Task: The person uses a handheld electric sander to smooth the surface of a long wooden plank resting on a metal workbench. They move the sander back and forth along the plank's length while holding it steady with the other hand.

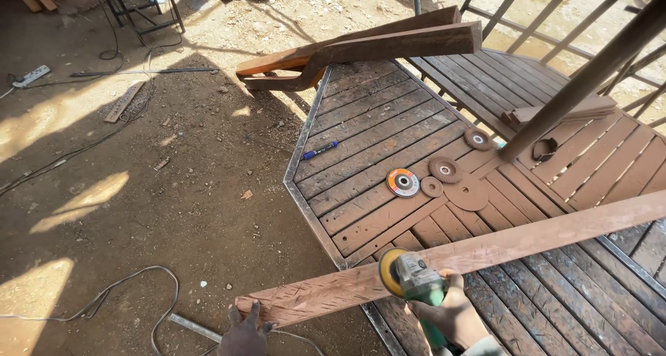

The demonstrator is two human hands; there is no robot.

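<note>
A long reddish wooden plank (485, 248) lies slantwise across a slatted wooden tabletop (374, 130), its left end sticking out past the table's corner. My right hand (452, 313) grips a green angle grinder (415, 278) whose yellowish disc rests against the plank's near edge. My left hand (246, 332) is spread flat under the plank's overhanging left end, fingers apart, touching it from below.
Several sanding discs (403, 182) and a blue marker (320, 150) lie on the tabletop. Curved wooden pieces (361, 51) rest at its far corner. A slanted dark pole (590, 75) crosses at right. Cables (104, 297) and a power strip (30, 75) lie on the dirt floor.
</note>
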